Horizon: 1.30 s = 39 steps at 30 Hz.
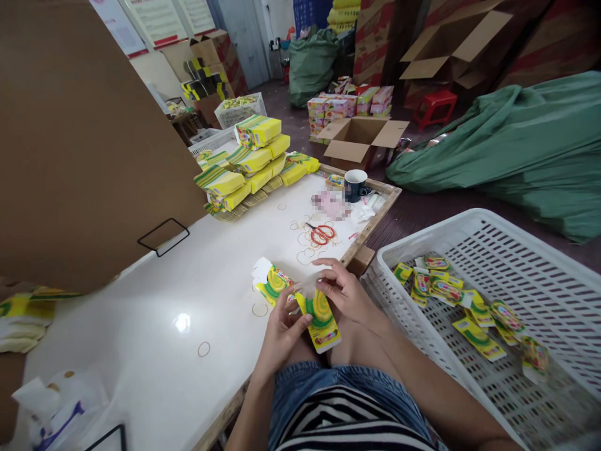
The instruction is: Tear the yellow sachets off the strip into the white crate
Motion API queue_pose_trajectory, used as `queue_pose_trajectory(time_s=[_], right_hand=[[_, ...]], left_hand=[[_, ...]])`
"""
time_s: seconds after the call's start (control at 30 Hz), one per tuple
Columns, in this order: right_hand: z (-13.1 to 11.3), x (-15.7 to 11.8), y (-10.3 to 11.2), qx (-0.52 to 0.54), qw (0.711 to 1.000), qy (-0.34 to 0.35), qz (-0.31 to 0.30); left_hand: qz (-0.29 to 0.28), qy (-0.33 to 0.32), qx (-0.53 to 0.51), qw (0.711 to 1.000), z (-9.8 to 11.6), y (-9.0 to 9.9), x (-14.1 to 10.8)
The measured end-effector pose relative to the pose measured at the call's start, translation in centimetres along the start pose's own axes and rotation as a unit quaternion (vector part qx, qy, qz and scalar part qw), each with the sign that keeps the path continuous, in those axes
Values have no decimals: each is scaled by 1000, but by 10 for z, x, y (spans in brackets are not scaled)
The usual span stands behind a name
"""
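Note:
A small yellow-and-green cardboard box (323, 322) with a swirl print is held over my lap, at the table's near edge. My left hand (286, 326) grips its left side between thumb and fingers. At the box's upper end, my right hand (345, 291) has thumb and forefinger closed on the edge, while its other fingers stick out. Whether the box's top end is open is hard to make out. Just beyond my left fingers, another yellow box (271, 285) with white end flaps lies on the white table (154, 338).
Red-handled scissors (322, 234) lie among rubber bands, near a dark mug (355, 186). Bundled yellow boxes (253, 160) are stacked at the table's far end. A white plastic basket (474, 219) with several yellow boxes stands on my right. Tall brown cardboard (94, 138) blocks the left.

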State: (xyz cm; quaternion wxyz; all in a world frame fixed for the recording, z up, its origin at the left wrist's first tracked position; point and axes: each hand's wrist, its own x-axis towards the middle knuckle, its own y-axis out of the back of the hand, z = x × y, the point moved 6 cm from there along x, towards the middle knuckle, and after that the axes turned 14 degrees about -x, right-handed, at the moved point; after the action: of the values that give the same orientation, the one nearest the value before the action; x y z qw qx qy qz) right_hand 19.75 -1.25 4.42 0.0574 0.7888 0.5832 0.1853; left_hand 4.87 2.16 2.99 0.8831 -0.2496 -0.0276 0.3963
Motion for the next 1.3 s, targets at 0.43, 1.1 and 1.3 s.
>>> queue_pose_trajectory(time_s=[0.43, 1.1, 1.3], right_hand=[[2, 7, -3, -200, 970, -79, -116], [7, 9, 3, -51, 998, -11, -40], [8, -1, 6, -2, 999, -42, -25]], left_hand=[[8, -27, 73, 997, -1, -1, 8], [28, -27, 33, 999, 9, -1, 11], [16, -62, 76, 995, -9, -17, 12]])
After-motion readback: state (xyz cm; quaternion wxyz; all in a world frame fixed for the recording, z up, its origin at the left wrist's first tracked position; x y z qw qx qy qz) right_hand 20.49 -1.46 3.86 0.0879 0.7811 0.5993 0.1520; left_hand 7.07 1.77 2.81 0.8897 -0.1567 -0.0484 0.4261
